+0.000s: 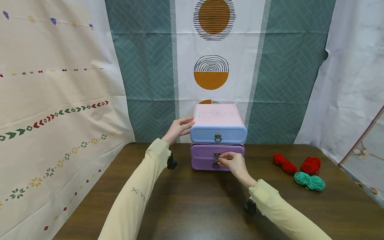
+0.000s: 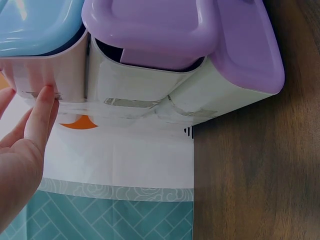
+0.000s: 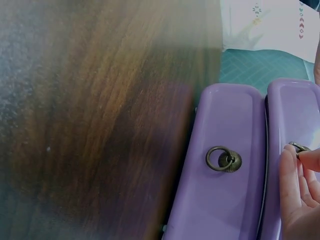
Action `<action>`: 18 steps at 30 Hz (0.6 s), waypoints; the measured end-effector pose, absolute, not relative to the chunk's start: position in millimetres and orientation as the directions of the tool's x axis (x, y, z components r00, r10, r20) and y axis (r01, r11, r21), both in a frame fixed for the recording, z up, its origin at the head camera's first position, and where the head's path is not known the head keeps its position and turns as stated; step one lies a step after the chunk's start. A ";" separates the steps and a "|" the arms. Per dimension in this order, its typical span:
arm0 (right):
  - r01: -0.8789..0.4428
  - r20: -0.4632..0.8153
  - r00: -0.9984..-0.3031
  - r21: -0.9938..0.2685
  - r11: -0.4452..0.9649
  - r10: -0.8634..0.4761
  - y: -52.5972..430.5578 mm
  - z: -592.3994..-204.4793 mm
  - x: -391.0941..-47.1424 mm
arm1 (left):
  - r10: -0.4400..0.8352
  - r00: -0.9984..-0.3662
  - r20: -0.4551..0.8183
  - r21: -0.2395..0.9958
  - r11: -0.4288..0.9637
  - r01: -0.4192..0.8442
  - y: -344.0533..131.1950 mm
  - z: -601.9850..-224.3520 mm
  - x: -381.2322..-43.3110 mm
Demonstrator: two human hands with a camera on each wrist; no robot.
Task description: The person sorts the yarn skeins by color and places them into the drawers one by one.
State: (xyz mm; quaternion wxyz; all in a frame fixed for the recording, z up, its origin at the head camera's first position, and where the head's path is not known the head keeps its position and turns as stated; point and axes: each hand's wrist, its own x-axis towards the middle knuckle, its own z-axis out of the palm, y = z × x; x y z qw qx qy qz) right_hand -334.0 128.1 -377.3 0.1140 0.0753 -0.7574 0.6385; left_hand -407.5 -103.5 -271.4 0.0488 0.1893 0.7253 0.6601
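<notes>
A small drawer unit stands at the back of the table, with a pink casing [image 1: 219, 113] around its blue top drawer [image 1: 202, 134]. Below are a purple middle drawer [image 1: 201, 151] and a purple bottom drawer [image 3: 225, 115]. The middle drawer sticks out a little, showing a dark gap behind its front in the left wrist view. My right hand [image 1: 235, 164] pinches its brass ring pull [image 3: 298, 146] between thumb and fingers. With fingers extended, my left hand [image 1: 179, 129] touches the pink casing's left side. The bottom drawer's ring pull [image 3: 219, 158] hangs free.
Two red yarn skeins [image 1: 285, 163] [image 1: 311, 165] and a teal yarn skein [image 1: 309, 181] lie on the right of the brown wooden table [image 1: 192, 206]. A patterned curtain [image 1: 147, 73] hangs right behind the drawer unit, and more cloth hangs along both sides.
</notes>
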 end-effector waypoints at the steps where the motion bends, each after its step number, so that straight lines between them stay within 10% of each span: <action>1: -0.259 0.268 -0.963 -0.951 0.171 0.030 128.5 -377.5 -333.3 | 0.338 -0.924 0.178 0.976 0.059 0.210 -103.3 -271.6 -407.4; 18: -0.273 0.273 -0.962 -0.954 0.125 -0.017 130.2 -380.2 -320.8 | 0.333 -0.926 0.181 0.977 0.050 0.209 -103.1 -272.7 -408.1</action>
